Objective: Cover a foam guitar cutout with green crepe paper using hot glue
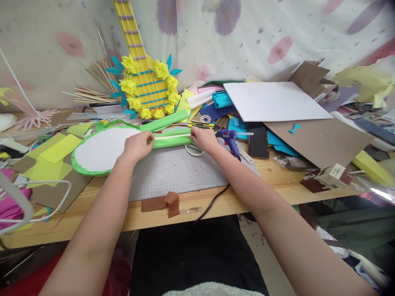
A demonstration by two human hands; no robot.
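A flat guitar-like shape with a white oval face [103,150] and a green paper rim lies across the table's left half. Its narrow neck, covered in green crepe paper [169,142] with a thin white strip showing along it, stretches to the right. My left hand [138,146] pinches the crepe paper where the neck meets the oval. At the neck's far end, my right hand [204,139] has its fingers closed on the same paper. Just behind lies a loose folded green strip [166,121]. A purple glue gun [228,137] rests right of my right hand.
A grey cutting mat [182,172] lies beneath, with brown paper scraps [160,203] at the front edge. A yellow flower-trimmed paper guitar [148,82] stands at the back. To the right are a phone [258,139], white board [274,100] and cardboard [317,139]; a black cord [212,201] hangs over the edge.
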